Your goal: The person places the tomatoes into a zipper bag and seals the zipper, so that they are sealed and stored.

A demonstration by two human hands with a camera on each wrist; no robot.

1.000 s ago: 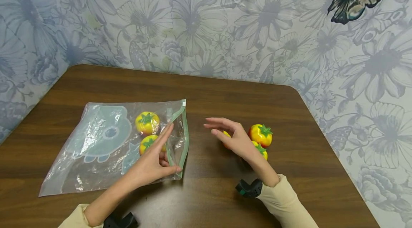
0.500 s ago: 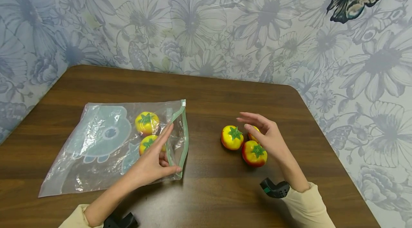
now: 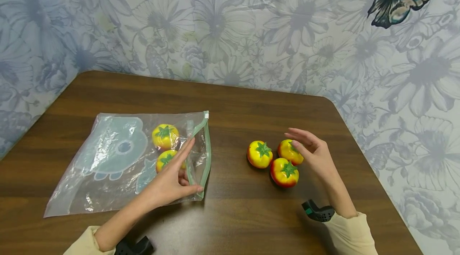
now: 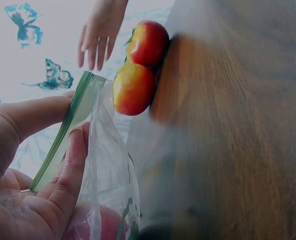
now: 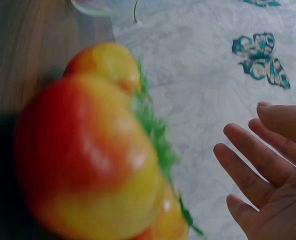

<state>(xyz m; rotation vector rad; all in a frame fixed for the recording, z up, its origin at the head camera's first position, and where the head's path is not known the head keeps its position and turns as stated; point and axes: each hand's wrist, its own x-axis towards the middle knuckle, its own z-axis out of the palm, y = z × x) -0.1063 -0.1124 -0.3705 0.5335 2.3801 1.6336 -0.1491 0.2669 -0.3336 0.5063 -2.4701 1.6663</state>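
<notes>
A clear zip bag (image 3: pixel 108 195) with a green edge lies on the left of the table, two yellow toy tomatoes (image 3: pixel 165 136) inside. My left hand (image 3: pixel 167 185) holds the bag's mouth apart at its right end, the green edge (image 4: pixel 63 132) running between its fingers in the left wrist view. Three red-and-yellow toy tomatoes with green tops stand to the right: one at left (image 3: pixel 260 154), one in front (image 3: pixel 284 172), one behind (image 3: pixel 290 152). Over the rear one hovers my right hand (image 3: pixel 320 159), fingers loosely extended; it looks apart from the tomatoes (image 5: pixel 88 155) in the right wrist view.
A brown wooden table (image 3: pixel 233 215) carries everything. Behind it hangs a flowered backdrop (image 3: pixel 230 39) with butterflies. Black cameras (image 3: pixel 318 211) sit on both wrists, below the cream sleeves.
My right hand has moved rightward, from above the left tomato to the rear right one, uncovering the three loose tomatoes. The left hand and the bag stay in place.
</notes>
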